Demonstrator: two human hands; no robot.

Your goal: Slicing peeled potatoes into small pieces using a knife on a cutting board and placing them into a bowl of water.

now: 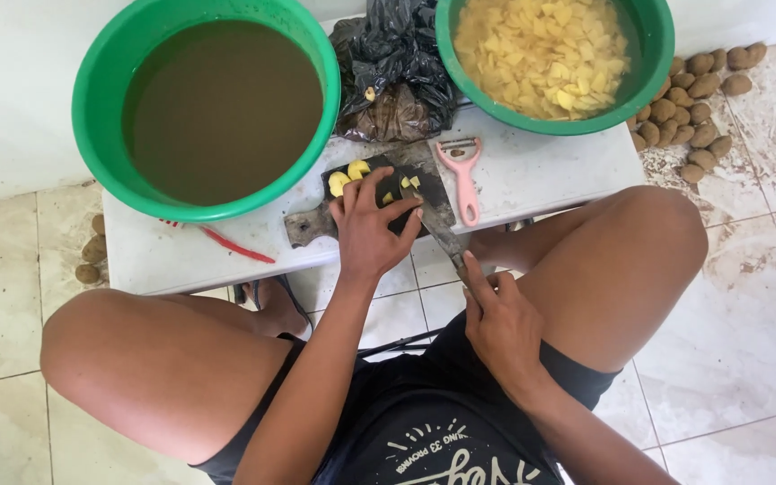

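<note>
Left hand (368,229) presses fingers down on potato pieces (350,176) on dark cutting board (379,193) at bench front edge, right hand (498,319) grips knife (437,235) cutting there, pink peeler (464,180) just beside, green basins (217,108) behind

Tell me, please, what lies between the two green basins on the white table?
In the head view, a crumpled black plastic bag sits between the basin of murky brown water and the basin of cut yellow pieces, touching both rims.
</note>
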